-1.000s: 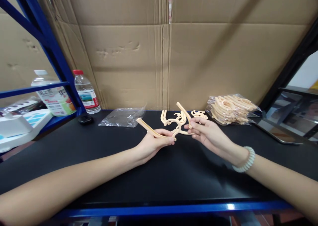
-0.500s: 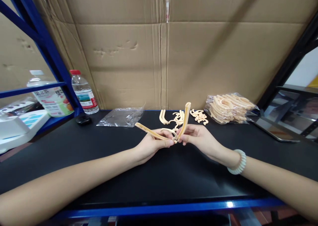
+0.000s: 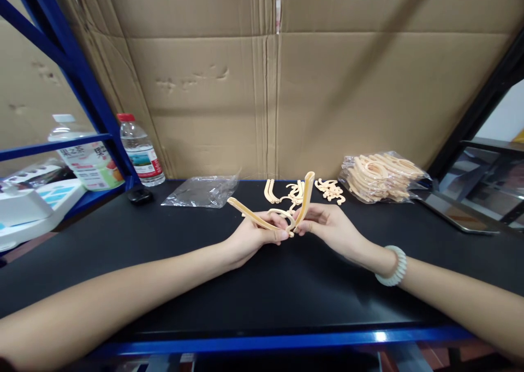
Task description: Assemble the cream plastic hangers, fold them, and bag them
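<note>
My left hand (image 3: 252, 237) pinches the lower end of a long cream plastic strip (image 3: 250, 214) that slants up to the left. My right hand (image 3: 329, 225) pinches a second cream strip (image 3: 306, 196) that stands nearly upright. The two strips meet at their lower ends between my fingertips, above the black tabletop (image 3: 262, 285). A curved cream piece (image 3: 282, 214) arches between the hands. A white bead bracelet (image 3: 393, 265) circles my right wrist.
Loose cream plastic parts (image 3: 286, 193) and small hooks (image 3: 331, 189) lie behind the hands. At back right sits a bag of cream parts (image 3: 380, 177), with a tablet (image 3: 470, 211) beyond it. An empty clear bag (image 3: 202, 192), a black object (image 3: 140, 196) and two bottles (image 3: 140, 149) stand at left. Cardboard (image 3: 270, 88) lines the back.
My right hand moved left toward the left hand and turned its strip from a slant to nearly upright, bringing its lower end against the left strip's end.
</note>
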### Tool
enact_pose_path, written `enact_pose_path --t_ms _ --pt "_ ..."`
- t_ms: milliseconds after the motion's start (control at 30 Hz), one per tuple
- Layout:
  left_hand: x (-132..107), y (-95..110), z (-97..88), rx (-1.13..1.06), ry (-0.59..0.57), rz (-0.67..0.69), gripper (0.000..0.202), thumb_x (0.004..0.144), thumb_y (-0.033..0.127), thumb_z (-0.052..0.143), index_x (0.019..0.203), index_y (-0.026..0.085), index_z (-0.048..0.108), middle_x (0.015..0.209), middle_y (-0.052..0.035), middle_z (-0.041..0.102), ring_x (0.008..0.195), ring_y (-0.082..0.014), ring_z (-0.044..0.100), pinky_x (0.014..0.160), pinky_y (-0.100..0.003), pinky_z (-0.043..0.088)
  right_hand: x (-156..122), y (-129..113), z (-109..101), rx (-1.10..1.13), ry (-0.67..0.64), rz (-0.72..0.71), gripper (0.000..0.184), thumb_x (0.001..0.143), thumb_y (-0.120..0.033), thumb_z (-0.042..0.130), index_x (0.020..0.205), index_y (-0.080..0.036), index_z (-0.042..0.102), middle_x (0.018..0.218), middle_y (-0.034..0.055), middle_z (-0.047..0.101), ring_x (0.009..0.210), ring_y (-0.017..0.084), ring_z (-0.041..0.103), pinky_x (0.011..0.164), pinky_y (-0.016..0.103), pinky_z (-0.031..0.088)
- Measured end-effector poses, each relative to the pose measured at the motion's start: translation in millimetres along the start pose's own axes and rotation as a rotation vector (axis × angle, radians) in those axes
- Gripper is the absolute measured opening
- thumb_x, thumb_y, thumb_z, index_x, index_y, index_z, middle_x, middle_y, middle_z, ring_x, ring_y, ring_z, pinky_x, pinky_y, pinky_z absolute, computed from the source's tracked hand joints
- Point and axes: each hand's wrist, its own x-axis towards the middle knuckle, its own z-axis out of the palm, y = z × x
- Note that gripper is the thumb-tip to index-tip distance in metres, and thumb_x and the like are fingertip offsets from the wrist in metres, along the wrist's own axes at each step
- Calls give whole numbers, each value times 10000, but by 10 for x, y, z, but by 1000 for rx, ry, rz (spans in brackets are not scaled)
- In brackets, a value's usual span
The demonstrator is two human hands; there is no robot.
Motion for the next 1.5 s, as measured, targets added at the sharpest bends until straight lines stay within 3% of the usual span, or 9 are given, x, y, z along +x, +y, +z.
enact_pose_path --t_ms 267,500,800,1300,1500 --pt "10 3 -12 37 -53 36 151 605 185 814 683 130 697 705 -24 641 619 -118 546 579 -242 438 -23 -49 6 -21 -34 -1 131 762 -216 675 884 -201 718 828 18 702 715 151 624 696 299 526" --pt "-8 -5 21 58 -12 39 158 570 171 828 661 131 705 684 -27 660 607 -133 561 581 -254 441 -29 -76 34 -73 -49 -27 72 760 -186 650 798 -203 708 791 8 691 721 159 634 711 301 535" --pt "-48 -52 71 46 86 133 122 617 163 804 658 144 692 741 -22 659 721 -154 594 714 -280 458 -100 -41 140 -100 90 -56 14 760 -198 666 772 -202 662 749 8 667 717 163 628 699 306 532" --pt "-31 -51 91 5 170 59 202 639 217 823 734 124 671 720 -28 665 721 -140 624 688 -228 493 -40 46 192 27 212 -36 205 715 -318 759 774 -159 643 750 27 679 703 162 658 697 308 557" --pt "-54 -14 74 1 207 16 256 628 248 843 761 121 665 712 -7 628 693 -107 608 669 -195 512 15 -42 9 92 143 -23 238 662 -242 793 813 -167 625 809 2 635 698 123 617 635 254 541"
